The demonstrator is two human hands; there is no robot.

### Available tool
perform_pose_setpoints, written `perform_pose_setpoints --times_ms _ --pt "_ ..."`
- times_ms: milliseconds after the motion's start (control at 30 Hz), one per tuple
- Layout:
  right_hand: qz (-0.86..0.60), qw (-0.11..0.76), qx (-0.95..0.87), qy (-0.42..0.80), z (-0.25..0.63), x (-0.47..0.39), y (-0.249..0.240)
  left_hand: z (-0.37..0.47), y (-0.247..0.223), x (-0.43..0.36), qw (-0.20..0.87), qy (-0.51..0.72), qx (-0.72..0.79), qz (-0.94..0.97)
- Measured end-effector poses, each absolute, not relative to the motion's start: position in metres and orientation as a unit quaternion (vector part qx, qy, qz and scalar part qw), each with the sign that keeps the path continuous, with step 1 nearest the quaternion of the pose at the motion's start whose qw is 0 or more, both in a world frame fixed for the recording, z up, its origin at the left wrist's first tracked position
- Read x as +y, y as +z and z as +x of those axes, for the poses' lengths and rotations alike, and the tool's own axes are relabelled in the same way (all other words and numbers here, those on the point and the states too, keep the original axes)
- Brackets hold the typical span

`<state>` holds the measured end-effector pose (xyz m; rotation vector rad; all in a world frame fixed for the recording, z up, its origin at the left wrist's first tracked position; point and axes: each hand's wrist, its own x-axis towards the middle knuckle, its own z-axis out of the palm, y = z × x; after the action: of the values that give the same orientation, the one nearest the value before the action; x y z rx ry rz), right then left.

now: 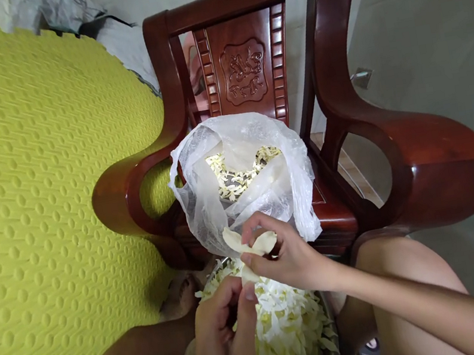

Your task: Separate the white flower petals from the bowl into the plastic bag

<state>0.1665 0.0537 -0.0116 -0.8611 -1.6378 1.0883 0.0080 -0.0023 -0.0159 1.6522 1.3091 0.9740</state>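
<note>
A pale cream-white flower (pixel 263 243) with spread petals is between my two hands. The thumb and fingers of my right hand (pixel 293 253) pinch it near its middle. My left hand (pixel 226 331) is just below, thumb and forefinger closed at the flower's lower end. Under both hands is a round metal basin (pixel 333 331) heaped with white and yellow-green flowers (pixel 283 321). Beyond it, a white translucent plastic bag (pixel 305 202) lies open on a chair seat, with more loose flowers (pixel 232 185) inside.
A dark red carved wooden chair (pixel 244 70) stands in front of me, its thick armrests to either side. A yellow-green foam mat (pixel 48 191) rises at the left. Grey tiled wall (pixel 431 36) is at the right. My bare knees flank the basin.
</note>
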Motion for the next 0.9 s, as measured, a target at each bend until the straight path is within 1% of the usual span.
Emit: perform_pose_setpoints --times_ms 100,200,267,300,367,433,500,567,633,700,767,833,900 --pt "-0.327 0.493 -0.698 0.403 0.166 0.051 -0.015 0.006 -0.014 0.001 0.283 0.370 0.487 0.739" --pt "-0.358 0.451 -0.696 0.429 0.170 0.053 -0.020 0.006 -0.014 0.009 0.069 0.343 0.426 0.834" --pt "-0.409 0.407 -0.683 0.449 0.174 0.055 -0.024 0.007 -0.015 0.016 -0.080 0.268 0.380 0.882" --pt "-0.433 0.389 -0.673 0.457 0.175 0.056 -0.026 0.007 -0.015 0.019 -0.136 0.214 0.362 0.897" --pt "-0.465 0.369 -0.654 0.470 0.175 0.057 -0.031 0.006 -0.016 0.025 -0.205 0.114 0.339 0.911" --pt "-0.484 0.365 -0.639 0.474 0.175 0.057 -0.034 0.007 -0.016 0.031 -0.232 0.051 0.330 0.913" --pt "-0.493 0.362 -0.648 0.454 0.175 0.056 -0.034 0.009 -0.015 0.037 -0.205 0.009 0.343 0.916" --pt "-0.493 0.365 -0.666 0.425 0.176 0.056 -0.032 0.011 -0.013 0.044 -0.123 -0.020 0.373 0.919" --pt "-0.482 0.364 -0.681 0.415 0.179 0.056 -0.026 0.010 -0.013 0.051 -0.024 -0.013 0.412 0.911" --pt "-0.465 0.361 -0.685 0.429 0.183 0.056 -0.018 0.003 -0.014 0.056 0.083 0.020 0.450 0.889" --pt "-0.439 0.350 -0.682 0.469 0.187 0.058 -0.010 -0.008 -0.013 0.059 0.196 0.064 0.487 0.849" --pt "-0.403 0.318 -0.677 0.527 0.189 0.059 -0.004 -0.019 -0.009 0.058 0.285 0.148 0.510 0.798" --pt "-0.361 0.276 -0.680 0.576 0.191 0.060 0.001 -0.024 -0.003 0.054 0.329 0.262 0.513 0.748"
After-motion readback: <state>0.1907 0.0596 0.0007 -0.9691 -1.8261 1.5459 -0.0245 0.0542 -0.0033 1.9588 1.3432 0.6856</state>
